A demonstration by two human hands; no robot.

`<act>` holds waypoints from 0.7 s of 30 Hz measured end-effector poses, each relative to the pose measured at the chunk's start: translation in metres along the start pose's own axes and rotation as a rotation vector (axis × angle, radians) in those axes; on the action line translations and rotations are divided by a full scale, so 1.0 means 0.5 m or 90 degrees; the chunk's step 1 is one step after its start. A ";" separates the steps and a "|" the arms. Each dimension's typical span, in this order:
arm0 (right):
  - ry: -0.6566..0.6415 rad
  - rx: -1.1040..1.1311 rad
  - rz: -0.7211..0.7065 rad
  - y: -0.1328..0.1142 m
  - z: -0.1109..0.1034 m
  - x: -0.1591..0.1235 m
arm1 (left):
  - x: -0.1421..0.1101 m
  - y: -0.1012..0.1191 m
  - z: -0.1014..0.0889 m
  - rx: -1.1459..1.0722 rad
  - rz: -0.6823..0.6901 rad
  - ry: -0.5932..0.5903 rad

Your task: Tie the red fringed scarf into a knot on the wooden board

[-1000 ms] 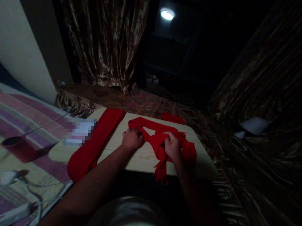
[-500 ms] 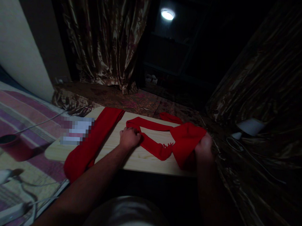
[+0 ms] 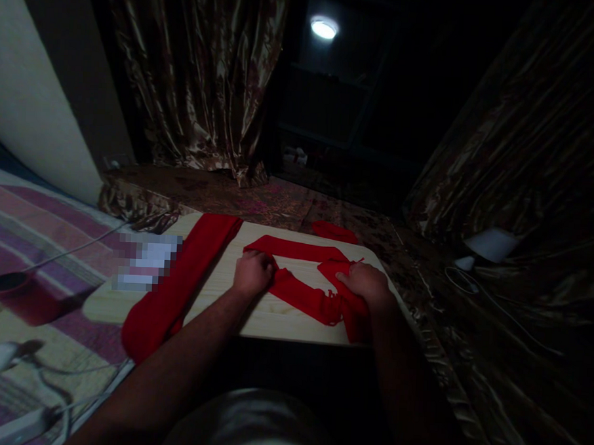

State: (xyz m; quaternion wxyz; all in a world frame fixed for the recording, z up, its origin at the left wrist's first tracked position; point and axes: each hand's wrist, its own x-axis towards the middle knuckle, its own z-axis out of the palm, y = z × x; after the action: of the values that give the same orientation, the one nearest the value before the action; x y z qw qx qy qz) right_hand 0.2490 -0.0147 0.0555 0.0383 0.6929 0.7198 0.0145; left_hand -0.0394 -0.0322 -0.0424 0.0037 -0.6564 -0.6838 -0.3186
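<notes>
A red fringed scarf (image 3: pixel 300 250) lies in a loop across a pale wooden board (image 3: pixel 273 320). Its strip bends round at my left hand (image 3: pixel 253 273), whose curled fingers close on the fold. My right hand (image 3: pixel 369 283) grips the bunched right part of the red cloth, thumb on the near side, and covers much of it. Short tassels show near the right end of the lower strip. Another long red cloth (image 3: pixel 178 289), laid folded, crosses the board's left part and droops over the near edge.
A blurred-out flat item (image 3: pixel 147 262) rests left of the folded cloth. On the striped bedding stand a red cup (image 3: pixel 25 299) and a white power strip (image 3: pixel 17 427) with cables. More red cloth (image 3: pixel 333 231) lies at the board's far edge. A white lamp (image 3: pixel 493 244) stands right.
My right hand has moved left and slightly inward, laying down the raised part of the scarf. That part now lies flatter on the board. My left hand stays at the fold.
</notes>
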 end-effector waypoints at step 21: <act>0.079 0.192 -0.350 -0.166 0.121 -0.021 | 0.051 0.065 -0.008 0.074 0.249 -0.099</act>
State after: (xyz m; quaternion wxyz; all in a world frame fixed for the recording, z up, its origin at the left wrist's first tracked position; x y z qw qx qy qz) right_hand 0.1712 -0.0304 -0.0107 -0.1062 0.4683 0.8751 -0.0610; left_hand -0.0152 -0.0132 -0.0142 0.0505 -0.7977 -0.5592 -0.2199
